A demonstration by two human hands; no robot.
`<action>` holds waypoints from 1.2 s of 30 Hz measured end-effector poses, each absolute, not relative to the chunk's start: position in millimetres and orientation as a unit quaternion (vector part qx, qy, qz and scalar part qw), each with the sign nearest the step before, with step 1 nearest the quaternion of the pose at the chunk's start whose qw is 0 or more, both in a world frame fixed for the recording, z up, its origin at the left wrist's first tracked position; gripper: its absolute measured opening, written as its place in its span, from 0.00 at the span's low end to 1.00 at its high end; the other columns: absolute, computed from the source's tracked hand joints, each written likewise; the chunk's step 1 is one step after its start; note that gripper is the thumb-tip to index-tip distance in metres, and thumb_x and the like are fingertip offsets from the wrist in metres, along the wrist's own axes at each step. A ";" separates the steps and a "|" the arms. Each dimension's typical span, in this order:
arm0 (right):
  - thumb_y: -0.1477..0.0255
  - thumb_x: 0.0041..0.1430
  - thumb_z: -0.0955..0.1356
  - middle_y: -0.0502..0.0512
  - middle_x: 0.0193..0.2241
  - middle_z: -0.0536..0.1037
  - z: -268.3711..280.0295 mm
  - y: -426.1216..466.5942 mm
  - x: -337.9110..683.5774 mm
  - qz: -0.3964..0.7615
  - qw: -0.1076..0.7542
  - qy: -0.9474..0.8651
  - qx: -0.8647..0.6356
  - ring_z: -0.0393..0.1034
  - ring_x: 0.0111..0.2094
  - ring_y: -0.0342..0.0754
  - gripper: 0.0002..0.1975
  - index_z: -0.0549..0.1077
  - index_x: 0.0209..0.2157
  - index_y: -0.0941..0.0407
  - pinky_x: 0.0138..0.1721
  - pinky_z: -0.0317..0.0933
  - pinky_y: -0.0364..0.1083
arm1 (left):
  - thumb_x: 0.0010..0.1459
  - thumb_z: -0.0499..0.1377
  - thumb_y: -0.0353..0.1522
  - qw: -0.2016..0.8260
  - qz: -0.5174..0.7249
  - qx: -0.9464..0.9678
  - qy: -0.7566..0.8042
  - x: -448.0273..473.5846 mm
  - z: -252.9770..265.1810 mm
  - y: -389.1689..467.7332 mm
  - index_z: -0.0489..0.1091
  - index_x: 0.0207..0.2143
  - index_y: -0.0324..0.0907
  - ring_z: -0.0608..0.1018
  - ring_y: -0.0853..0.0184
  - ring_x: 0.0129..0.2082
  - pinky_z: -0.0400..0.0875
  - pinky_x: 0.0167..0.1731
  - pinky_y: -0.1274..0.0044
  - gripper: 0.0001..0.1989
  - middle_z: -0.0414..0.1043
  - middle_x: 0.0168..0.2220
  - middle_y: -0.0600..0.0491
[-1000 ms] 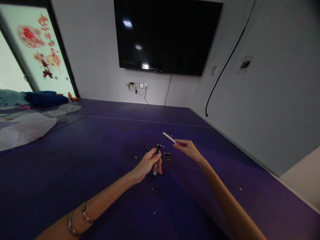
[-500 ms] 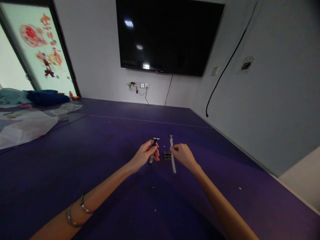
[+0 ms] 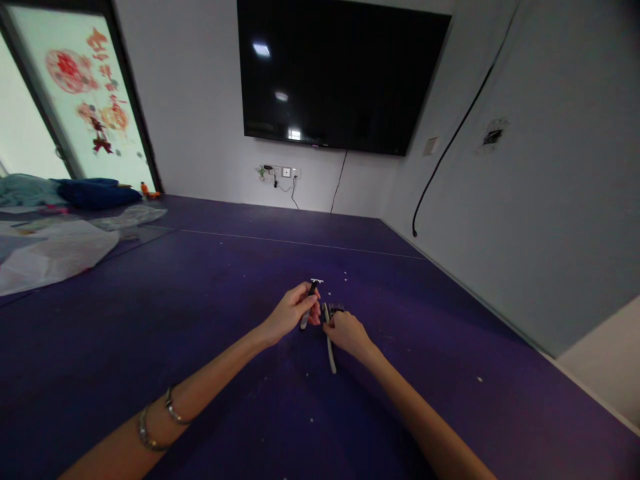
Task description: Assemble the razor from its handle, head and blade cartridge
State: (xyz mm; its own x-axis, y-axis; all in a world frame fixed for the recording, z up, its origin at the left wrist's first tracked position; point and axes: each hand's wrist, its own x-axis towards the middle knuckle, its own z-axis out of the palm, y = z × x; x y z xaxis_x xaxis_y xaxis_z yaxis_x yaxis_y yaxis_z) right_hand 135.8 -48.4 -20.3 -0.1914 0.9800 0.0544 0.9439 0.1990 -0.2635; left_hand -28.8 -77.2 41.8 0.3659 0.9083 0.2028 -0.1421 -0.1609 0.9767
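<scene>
My left hand (image 3: 291,313) grips a slim razor-like tool (image 3: 309,301) with a dark handle and a small white head pointing up and away. My right hand (image 3: 347,333) is closed around a thin pale stick (image 3: 330,347), whose lower end slants down toward the purple surface (image 3: 210,313). The two hands are close together, almost touching. A small dark ridged block (image 3: 336,308) lies on the surface just beyond my right hand, partly hidden by it.
A large black screen (image 3: 343,73) hangs on the far wall above wall sockets (image 3: 280,172) with cables. Crumpled clear plastic sheeting (image 3: 55,250) and blue fabric (image 3: 95,193) lie at the far left. A grey wall (image 3: 540,200) borders the right. Small white crumbs dot the surface.
My right hand has swung the pale stick from raised and pointing away to pointing down, and moved left beside my left hand. The left hand has kept hold of its tool.
</scene>
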 end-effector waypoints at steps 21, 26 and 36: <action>0.70 0.57 0.61 0.55 0.34 0.75 -3.8 -17.4 188.0 0.079 0.196 -0.792 -0.573 0.69 0.35 0.45 0.13 0.76 0.37 0.54 0.35 0.58 0.41 | 0.56 0.55 0.35 0.595 0.440 0.594 0.316 -29.7 18.3 -63.6 0.61 0.35 0.39 0.76 0.71 0.24 0.70 0.28 0.77 0.08 0.72 0.28 0.51; 0.70 0.57 0.62 0.56 0.37 0.72 -18.4 -13.9 186.0 0.089 0.183 -0.814 -0.544 0.66 0.38 0.45 0.13 0.76 0.41 0.52 0.39 0.58 0.42 | 0.55 0.56 0.36 0.609 0.430 0.593 0.305 -30.6 11.5 -61.0 0.61 0.35 0.39 0.76 0.71 0.25 0.70 0.29 0.77 0.09 0.73 0.30 0.49; 0.68 0.57 0.62 0.55 0.38 0.70 -21.5 -15.3 184.0 0.099 0.182 -0.809 -0.550 0.66 0.38 0.45 0.12 0.75 0.39 0.52 0.39 0.58 0.42 | 0.56 0.55 0.36 0.599 0.426 0.604 0.307 -30.2 11.6 -61.9 0.61 0.35 0.39 0.76 0.70 0.25 0.70 0.28 0.78 0.10 0.73 0.30 0.49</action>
State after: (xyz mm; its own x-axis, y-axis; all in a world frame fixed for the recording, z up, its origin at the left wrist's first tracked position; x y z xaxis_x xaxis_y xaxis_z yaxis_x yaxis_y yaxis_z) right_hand 184.0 -15.3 -21.5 -0.3288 0.9261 0.1849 0.8537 0.3752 -0.3610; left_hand -30.2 -61.9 11.6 0.4484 0.8818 0.1465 -0.1397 -0.0928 0.9858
